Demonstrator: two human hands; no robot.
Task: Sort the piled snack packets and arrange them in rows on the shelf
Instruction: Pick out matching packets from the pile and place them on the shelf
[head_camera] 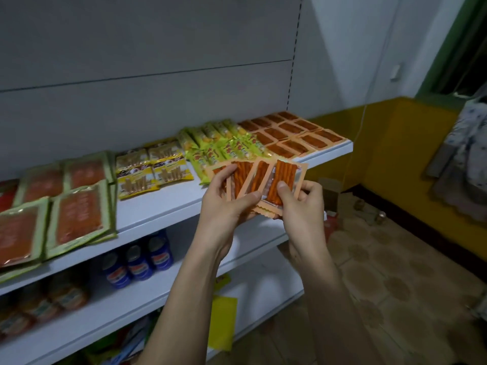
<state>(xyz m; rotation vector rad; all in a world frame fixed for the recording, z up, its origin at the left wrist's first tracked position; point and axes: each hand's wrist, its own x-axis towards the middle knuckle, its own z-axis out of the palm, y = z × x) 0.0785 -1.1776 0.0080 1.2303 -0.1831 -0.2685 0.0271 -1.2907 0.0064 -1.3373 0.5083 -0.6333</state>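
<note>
A fan of orange stick packets [259, 181] is held in front of the shelf [168, 204], just off its front edge. The left hand [226, 204] grips the fan from below, thumb curled over the left packets and fingers [253, 197] wrapped under them. The right hand [303, 204] pinches the rightmost packet, thumb pressed on its clear window and the other fingers curled behind it. The serrated lower ends of the packets are seen between the two hands.

On the shelf, rows are already laid from left to right: green packets [76, 214] overhanging the front edge at the left, yellow packets [154, 168] set against the back panel, lime packets [224, 143] stacked at a slant, and flat orange packets [292, 134] tiled up to the right end of the shelf. A bare white strip of shelf is left along the front edge, in front of the yellow and lime packets and directly behind the held fan. The flat orange packets lie close to the right front corner.

Blue cans [137, 260] are stood on the shelf below, and a yellow bag [222, 322] hangs off a lower edge. To the right, open tiled floor [390, 280] is seen beside a yellow wall [400, 143].
</note>
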